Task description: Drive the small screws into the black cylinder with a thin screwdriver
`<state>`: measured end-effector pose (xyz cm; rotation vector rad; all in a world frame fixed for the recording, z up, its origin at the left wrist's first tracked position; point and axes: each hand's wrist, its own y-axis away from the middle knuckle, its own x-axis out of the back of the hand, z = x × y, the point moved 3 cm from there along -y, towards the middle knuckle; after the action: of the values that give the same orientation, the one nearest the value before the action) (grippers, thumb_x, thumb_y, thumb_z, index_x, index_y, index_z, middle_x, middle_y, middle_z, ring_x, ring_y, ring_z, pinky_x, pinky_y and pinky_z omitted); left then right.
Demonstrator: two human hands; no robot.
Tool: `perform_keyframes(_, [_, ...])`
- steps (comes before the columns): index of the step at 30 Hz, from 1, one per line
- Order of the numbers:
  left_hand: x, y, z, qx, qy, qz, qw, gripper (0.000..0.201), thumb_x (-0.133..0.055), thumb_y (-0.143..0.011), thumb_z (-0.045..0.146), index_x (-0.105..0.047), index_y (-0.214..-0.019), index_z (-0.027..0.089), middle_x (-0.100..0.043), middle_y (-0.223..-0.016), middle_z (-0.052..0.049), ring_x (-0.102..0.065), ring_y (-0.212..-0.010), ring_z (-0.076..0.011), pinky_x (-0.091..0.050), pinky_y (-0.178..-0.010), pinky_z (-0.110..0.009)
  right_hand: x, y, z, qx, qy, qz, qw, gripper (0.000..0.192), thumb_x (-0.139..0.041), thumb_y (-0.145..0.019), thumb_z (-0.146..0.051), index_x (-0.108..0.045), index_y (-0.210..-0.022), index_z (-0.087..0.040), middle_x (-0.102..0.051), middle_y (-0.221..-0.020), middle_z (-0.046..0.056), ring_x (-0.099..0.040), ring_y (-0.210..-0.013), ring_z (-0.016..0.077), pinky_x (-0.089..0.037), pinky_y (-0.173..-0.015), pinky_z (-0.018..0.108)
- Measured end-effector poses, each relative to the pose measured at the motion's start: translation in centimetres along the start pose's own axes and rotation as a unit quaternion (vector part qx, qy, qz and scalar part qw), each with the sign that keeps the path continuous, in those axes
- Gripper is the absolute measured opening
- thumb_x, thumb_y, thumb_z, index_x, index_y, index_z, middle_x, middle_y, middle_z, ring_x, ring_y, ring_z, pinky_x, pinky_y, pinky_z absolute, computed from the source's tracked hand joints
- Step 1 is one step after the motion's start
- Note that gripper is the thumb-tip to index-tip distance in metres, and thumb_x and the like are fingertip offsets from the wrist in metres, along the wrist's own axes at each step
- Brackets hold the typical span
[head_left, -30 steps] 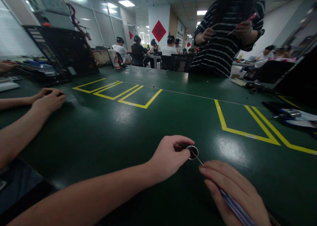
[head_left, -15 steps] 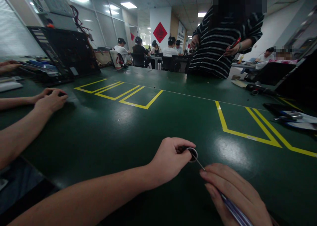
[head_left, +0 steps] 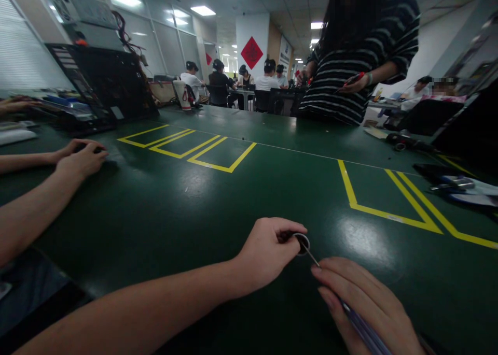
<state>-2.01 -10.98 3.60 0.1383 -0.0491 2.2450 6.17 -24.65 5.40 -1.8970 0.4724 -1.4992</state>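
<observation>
My left hand (head_left: 266, 254) pinches a small round black part with a silver rim (head_left: 301, 242) against the green table (head_left: 194, 199). My right hand (head_left: 365, 306) grips a thin screwdriver (head_left: 360, 326) with a purple-blue handle. Its fine metal tip reaches up-left into the round part. Both hands rest low on the table near its front edge.
Another person's two hands (head_left: 80, 158) rest on the table at the left. A person in a striped top (head_left: 358, 59) stands at the far side holding a red tool. An open computer case (head_left: 97, 83) stands back left; tools (head_left: 451, 181) lie right. Yellow tape boxes (head_left: 389, 194) mark the table.
My hands and the part have hardly moved. The standing person in the striped top lowered the hands and the red tool from chest height to waist height.
</observation>
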Motion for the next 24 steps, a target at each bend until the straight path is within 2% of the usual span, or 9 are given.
perform_keyframes(14, [0.2,-0.1,-0.3,-0.006,0.012,-0.019,1.000,0.024,-0.050,-0.072,0.010,-0.064,-0.092,0.010,-0.067,-0.080,-0.006,-0.064,-0.072,-0.0146,-0.052,-0.068,-0.028,-0.3,0.5,0.3,0.008,-0.022,0.006,1.000,0.020,-0.051,-0.083,-0.017,-0.058,-0.101,-0.018,-0.070,-0.090,0.007,-0.066,-0.083,0.0160,-0.055,-0.076,0.025])
perform_keyframes(18, [1.2,-1.2,-0.3,-0.012,0.030,0.020,0.999,0.022,-0.051,-0.074,0.010,-0.063,-0.092,0.013,-0.065,-0.088,-0.006,-0.062,-0.081,-0.0144,-0.051,-0.077,-0.031,-0.1,0.5,0.5,-0.015,-0.054,0.013,0.998,0.021,-0.054,-0.079,-0.015,-0.060,-0.099,-0.020,-0.070,-0.090,0.006,-0.067,-0.083,0.0181,-0.055,-0.076,0.028])
perform_keyframes(20, [1.9,-1.9,-0.7,-0.003,0.069,0.041,0.997,0.031,-0.056,-0.072,0.009,-0.058,-0.103,0.016,-0.062,-0.100,-0.006,-0.060,-0.089,-0.0156,-0.050,-0.081,-0.033,-0.1,0.2,0.6,-0.034,-0.086,0.015,0.996,0.021,-0.054,-0.079,-0.015,-0.061,-0.098,-0.021,-0.070,-0.089,0.006,-0.067,-0.081,0.0180,-0.055,-0.073,0.026])
perform_keyframes(22, [2.6,-2.6,-1.2,0.000,0.078,0.051,0.996,0.050,-0.062,-0.066,0.006,-0.052,-0.114,0.019,-0.060,-0.102,-0.006,-0.060,-0.090,-0.0160,-0.049,-0.083,-0.034,-0.1,-0.1,0.8,-0.065,-0.124,0.011,0.990,0.021,-0.054,-0.079,-0.015,-0.062,-0.097,-0.021,-0.069,-0.090,0.006,-0.067,-0.080,0.0175,-0.056,-0.069,0.025])
perform_keyframes(24, [3.4,-3.5,-1.8,-0.029,0.056,0.081,0.995,0.056,-0.061,-0.066,0.002,-0.049,-0.118,0.020,-0.058,-0.104,-0.007,-0.059,-0.090,-0.0158,-0.048,-0.084,-0.035,-0.1,-0.5,1.1,-0.111,-0.164,0.002,0.980,0.018,-0.054,-0.080,-0.017,-0.063,-0.095,-0.022,-0.069,-0.087,0.005,-0.067,-0.077,0.0170,-0.055,-0.065,0.023])
